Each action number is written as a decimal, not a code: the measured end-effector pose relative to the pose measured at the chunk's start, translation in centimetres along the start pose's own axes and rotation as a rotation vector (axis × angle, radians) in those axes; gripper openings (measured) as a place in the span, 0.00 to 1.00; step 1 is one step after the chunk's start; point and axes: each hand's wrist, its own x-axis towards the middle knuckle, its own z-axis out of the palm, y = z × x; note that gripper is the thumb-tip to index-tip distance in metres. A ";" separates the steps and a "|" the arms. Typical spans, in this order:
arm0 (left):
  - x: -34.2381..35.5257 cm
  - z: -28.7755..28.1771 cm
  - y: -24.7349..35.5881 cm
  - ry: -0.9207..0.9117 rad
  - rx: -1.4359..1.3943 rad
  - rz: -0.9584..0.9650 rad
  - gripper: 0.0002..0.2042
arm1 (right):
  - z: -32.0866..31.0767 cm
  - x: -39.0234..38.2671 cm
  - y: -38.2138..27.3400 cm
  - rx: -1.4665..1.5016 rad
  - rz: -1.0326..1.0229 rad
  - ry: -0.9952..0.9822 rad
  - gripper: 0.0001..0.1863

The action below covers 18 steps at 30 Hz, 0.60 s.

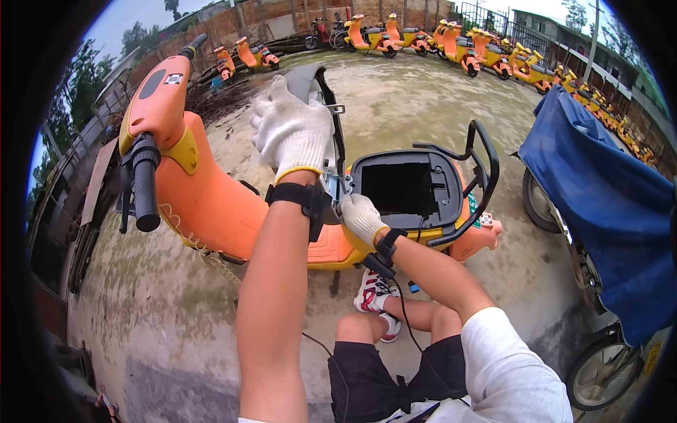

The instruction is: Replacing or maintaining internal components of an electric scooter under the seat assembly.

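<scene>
An orange and yellow scooter (211, 204) stands crosswise before me, its grey seat (303, 79) tipped up on edge. My left hand (293, 127), in a white knit glove, is closed against the outer side of that seat and keeps it raised. Beside the lower end of the seat is a metal hinge bracket (346, 185). My right hand (363, 218), gloved too, has its fingers drawn together just below the bracket; whatever they pinch is hidden. Right of it, the black-rimmed storage compartment (443, 185) under the seat lies uncovered, its inside dark.
A black grab rail (486, 166) rises behind the compartment. The handlebar grip (147, 183) juts out at the left, with a coiled cord (190, 236) below. A blue cover (599, 204) drapes over a wheeled vehicle at right. Several scooters (451, 46) line the far wall.
</scene>
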 end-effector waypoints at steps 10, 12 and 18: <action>0.3 0.2 -0.5 0.014 -0.019 0.007 0.30 | -0.7 0.4 -1.4 0.530 0.263 -0.216 0.16; 0.4 0.2 -0.7 0.025 -0.016 0.006 0.29 | -1.0 0.3 -1.5 0.573 0.293 -0.248 0.15; 0.8 -0.3 -1.7 -0.025 -0.042 0.013 0.29 | -2.8 -0.2 -1.5 0.665 0.310 -0.339 0.11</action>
